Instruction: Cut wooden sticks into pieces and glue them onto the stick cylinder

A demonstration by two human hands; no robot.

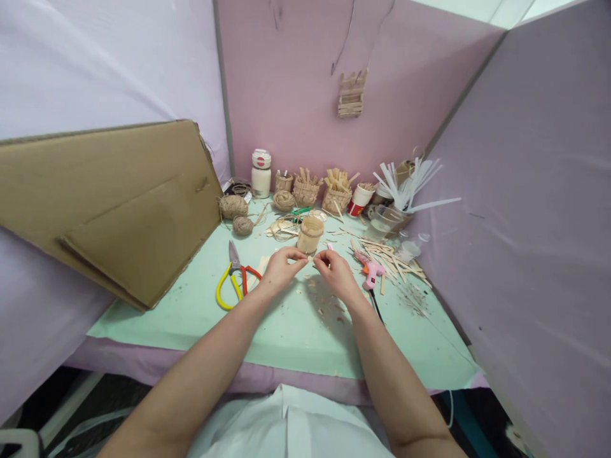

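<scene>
My left hand (281, 267) and my right hand (337, 273) are close together over the middle of the table, each with thumb and fingers pinched. Something tiny and pale shows between the fingertips, too small to name. Just behind them stands a small round wooden cup (310, 236) with a twine-like band near its rim. Scissors (233, 270) with one yellow and one red handle lie left of my left hand. A pink glue gun (372, 275) rests to the right of my right hand, its black cord running toward me.
Balls of twine (233, 207) sit at the back left, near a large cardboard panel (143, 210). Along the back stand a white-lidded jar (261, 175), baskets of wooden sticks (337, 194) and white glue sticks (415, 181). Loose wooden strips (396, 259) and shavings (329, 308) litter the table.
</scene>
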